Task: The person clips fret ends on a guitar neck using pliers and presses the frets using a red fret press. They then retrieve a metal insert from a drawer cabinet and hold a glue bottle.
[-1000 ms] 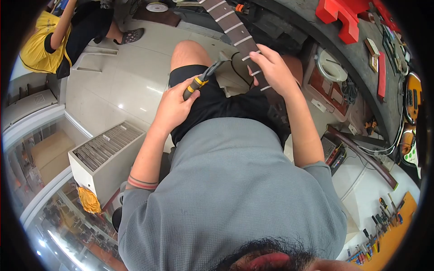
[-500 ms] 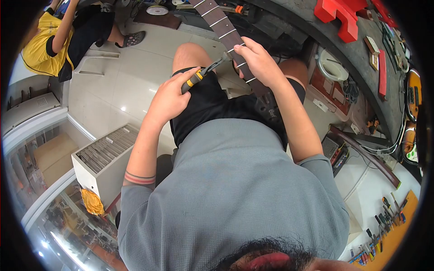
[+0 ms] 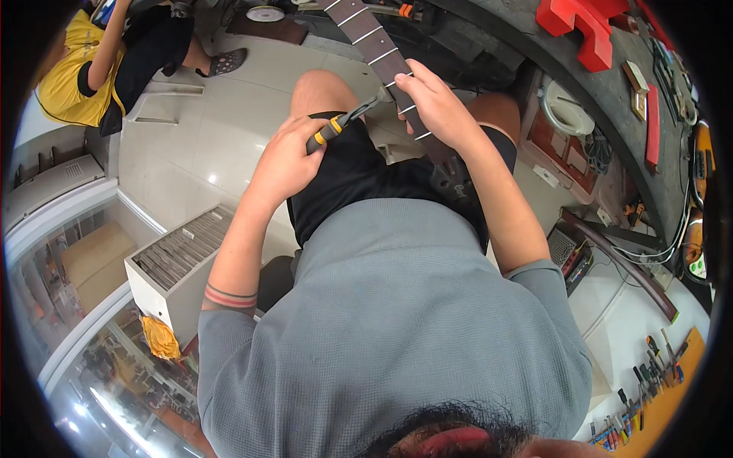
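My left hand (image 3: 289, 162) is closed around the grey-and-yellow handles of a pair of pliers (image 3: 327, 133). The metal jaws point up and right, at the near edge of a dark guitar neck (image 3: 372, 43) with bright metal frets. Whether the jaws grip a fret end cannot be made out. My right hand (image 3: 434, 103) wraps round the neck, fingers over the fretboard and the rest behind it. The neck slants from the top of the view down to my lap, where its black headstock (image 3: 452, 182) rests by my right thigh.
A dark workbench (image 3: 527, 42) curves along the right, with a red block (image 3: 588, 27) on it. A white bucket (image 3: 566, 107) stands below. Left are a white box of slats (image 3: 179, 259) and a glass case (image 3: 84, 305). A person in yellow (image 3: 80, 80) sits at upper left.
My left index finger has drawn back from along the pliers' handle. The pliers and the guitar neck stay almost where they were, and my right hand keeps its hold.
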`<action>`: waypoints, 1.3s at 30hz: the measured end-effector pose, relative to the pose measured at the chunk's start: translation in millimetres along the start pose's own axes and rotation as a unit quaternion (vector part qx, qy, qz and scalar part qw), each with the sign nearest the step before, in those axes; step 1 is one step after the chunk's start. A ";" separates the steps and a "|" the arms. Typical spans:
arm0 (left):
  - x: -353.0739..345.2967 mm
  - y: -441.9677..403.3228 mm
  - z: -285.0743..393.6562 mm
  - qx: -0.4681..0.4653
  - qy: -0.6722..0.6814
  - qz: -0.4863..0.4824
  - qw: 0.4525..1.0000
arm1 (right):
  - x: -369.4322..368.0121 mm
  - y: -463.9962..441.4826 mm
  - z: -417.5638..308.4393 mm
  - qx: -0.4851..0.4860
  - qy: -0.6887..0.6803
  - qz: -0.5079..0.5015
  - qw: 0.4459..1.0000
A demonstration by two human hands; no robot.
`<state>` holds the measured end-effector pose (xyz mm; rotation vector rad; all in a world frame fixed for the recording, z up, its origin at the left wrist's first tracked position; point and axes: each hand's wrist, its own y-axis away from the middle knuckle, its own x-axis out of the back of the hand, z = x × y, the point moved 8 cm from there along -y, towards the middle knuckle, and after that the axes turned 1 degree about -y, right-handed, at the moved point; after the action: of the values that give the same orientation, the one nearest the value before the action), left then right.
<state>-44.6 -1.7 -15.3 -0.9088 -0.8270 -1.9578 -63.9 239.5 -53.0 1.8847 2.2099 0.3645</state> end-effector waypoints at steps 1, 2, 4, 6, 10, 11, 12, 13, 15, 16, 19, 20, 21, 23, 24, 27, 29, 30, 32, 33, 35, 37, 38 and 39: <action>0.3 -0.8 0.7 -0.005 0.000 0.001 1.000 | 0.0 0.5 0.2 -0.003 -0.001 0.000 1.000; 2.2 -1.5 3.0 -0.009 0.001 0.003 1.000 | -0.2 1.6 -1.4 -0.006 -0.002 -0.001 1.000; 5.6 -3.0 5.1 0.024 -0.001 -0.015 1.000 | -0.6 1.3 -1.6 -0.012 -0.007 -0.003 1.000; 4.5 -3.3 5.6 0.099 -0.005 -0.058 0.993 | 0.0 0.3 0.9 -0.017 -0.015 -0.004 1.000; -7.8 -6.9 -10.3 0.118 0.019 -0.045 0.992 | 0.1 1.4 1.2 -0.023 -0.008 0.002 1.000; -10.0 -10.0 -11.2 0.133 0.021 -0.059 0.989 | -0.2 0.0 3.8 -0.018 -0.007 0.003 1.000; -12.7 -11.7 -12.5 0.149 0.023 -0.073 0.986 | -0.6 -1.2 5.0 -0.012 -0.006 0.003 1.000; -13.3 -13.0 -12.2 0.147 0.021 -0.065 0.987 | -0.9 -1.9 5.0 -0.009 -0.006 0.003 1.000; -17.1 -15.5 -13.1 0.140 0.019 -0.049 0.989 | 0.2 -2.0 5.1 -0.005 -0.004 0.004 1.000; -20.8 -17.2 -16.4 0.130 0.015 -0.035 0.991 | 0.4 -1.4 5.1 0.003 -0.003 0.008 1.000; -24.9 -20.5 -27.4 0.106 0.006 -0.002 0.994 | -2.4 0.0 0.8 0.012 0.000 0.014 1.000; -24.0 -22.2 -29.2 0.102 0.007 0.001 0.995 | -1.6 1.8 -2.5 0.005 -0.001 0.015 1.000; -25.0 -21.1 -30.1 0.100 0.009 0.003 0.995 | -2.2 4.2 -2.9 -0.005 -0.004 0.013 1.000; -21.1 -13.2 -25.1 0.085 -0.028 0.061 0.994 | -1.9 5.5 -1.4 -0.005 -0.016 0.012 1.000; -18.7 -10.2 -22.3 0.075 -0.048 0.091 0.992 | -1.2 4.5 -1.9 -0.003 -0.022 0.012 1.000; -11.2 6.2 -7.8 0.026 -0.181 0.229 0.956 | -0.4 4.6 -1.1 0.000 -0.019 0.010 1.000; -12.9 11.5 -7.4 0.039 -0.198 0.246 0.948 | 0.3 6.1 -5.0 -0.001 -0.018 0.013 1.000; -11.4 15.2 -6.6 0.048 -0.206 0.254 0.944 | -0.2 6.7 -6.7 -0.002 -0.019 0.013 1.000; -7.4 20.5 -4.0 0.020 -0.163 0.220 0.962 | 1.2 6.5 -6.8 -0.005 -0.020 0.006 1.000; -4.5 24.2 -1.0 0.007 -0.141 0.201 0.969 | 2.1 7.2 -5.5 -0.007 -0.021 0.001 1.000; -3.6 29.1 1.8 0.021 -0.122 0.126 0.984 | 2.8 9.0 -4.1 -0.008 -0.011 -0.004 1.000; -7.4 35.5 3.1 0.037 -0.085 0.060 0.994 | 5.3 9.5 -1.7 0.020 0.018 -0.011 1.000; -11.1 37.9 5.0 0.046 -0.056 0.033 0.997 | 8.0 8.8 3.8 0.048 0.042 -0.015 0.998; -15.1 39.6 8.0 0.054 -0.028 0.005 0.998 | 7.3 9.9 1.9 0.075 0.067 -0.018 0.995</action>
<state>-1.9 -7.6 -14.9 -0.9051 -0.9478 -1.8677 -55.2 248.2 -51.6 1.9454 2.4166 0.3363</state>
